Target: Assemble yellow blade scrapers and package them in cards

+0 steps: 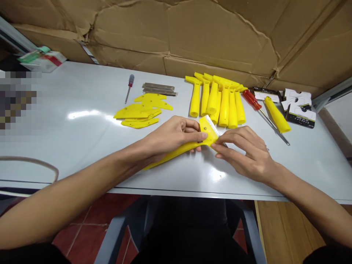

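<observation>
My left hand (172,136) grips a yellow plastic scraper (206,129) by its neck, with the handle running back under my palm towards the table's front edge. A thin metal blade shows at the scraper's head. My right hand (243,150) pinches the head's right corner between thumb and fingertips. Both hands rest on the pale grey table (82,146).
A row of yellow scraper handles (217,99) lies behind my hands. Left of it are flat yellow cover plates (143,112), a stack of metal blades (159,88) and a small screwdriver (129,87). On the right lie a red screwdriver (261,110), one yellow handle (276,114) and blade packets (298,106). Cardboard lines the back.
</observation>
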Tool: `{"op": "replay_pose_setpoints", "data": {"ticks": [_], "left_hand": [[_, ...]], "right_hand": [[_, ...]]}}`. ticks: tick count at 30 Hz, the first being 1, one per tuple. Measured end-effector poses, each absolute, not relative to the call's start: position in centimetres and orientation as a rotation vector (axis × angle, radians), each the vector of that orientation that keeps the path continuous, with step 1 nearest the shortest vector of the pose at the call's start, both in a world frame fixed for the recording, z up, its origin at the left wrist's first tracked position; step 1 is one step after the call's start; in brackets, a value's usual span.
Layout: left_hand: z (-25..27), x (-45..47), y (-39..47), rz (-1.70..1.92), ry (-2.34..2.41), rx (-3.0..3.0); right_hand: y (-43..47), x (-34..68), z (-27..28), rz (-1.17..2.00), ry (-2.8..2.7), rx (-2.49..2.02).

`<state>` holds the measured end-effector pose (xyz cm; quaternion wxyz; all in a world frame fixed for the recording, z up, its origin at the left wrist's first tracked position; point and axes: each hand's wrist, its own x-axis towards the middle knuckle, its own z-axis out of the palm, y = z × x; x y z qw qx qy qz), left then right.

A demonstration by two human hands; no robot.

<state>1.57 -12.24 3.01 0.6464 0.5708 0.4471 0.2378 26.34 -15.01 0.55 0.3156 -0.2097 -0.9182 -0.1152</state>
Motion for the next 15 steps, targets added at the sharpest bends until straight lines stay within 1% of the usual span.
{"op": "replay_pose_setpoints", "data": {"ticks": [2, 6, 10, 12, 15], "left_hand": [[2.68, 1.31, -12.04, 0.570, 1.010, 1.263], [2.54, 1.27, -11.76, 0.586, 1.049, 1.239], [3.00, 1.52, -11.81, 0.572, 1.071, 1.272], [3.09, 1.46, -11.88, 0.556, 1.075, 1.304], [2.89, 1.13, -11.97, 0.533, 1.063, 1.340]], "right_hand": [[-15.00, 26.54, 0.59, -0.244, -2.443, -0.564], [-15.18, 26.48, 0.31, -0.269, -2.398, -0.649], [-15.33, 26.26, 0.06, -0.217, -2.350, -0.695], [-15.33, 26.23, -0.08, -0.284, -2.328, -0.666], [-15.25, 26.00, -0.36, -0.520, -2.285, -0.540]]}}
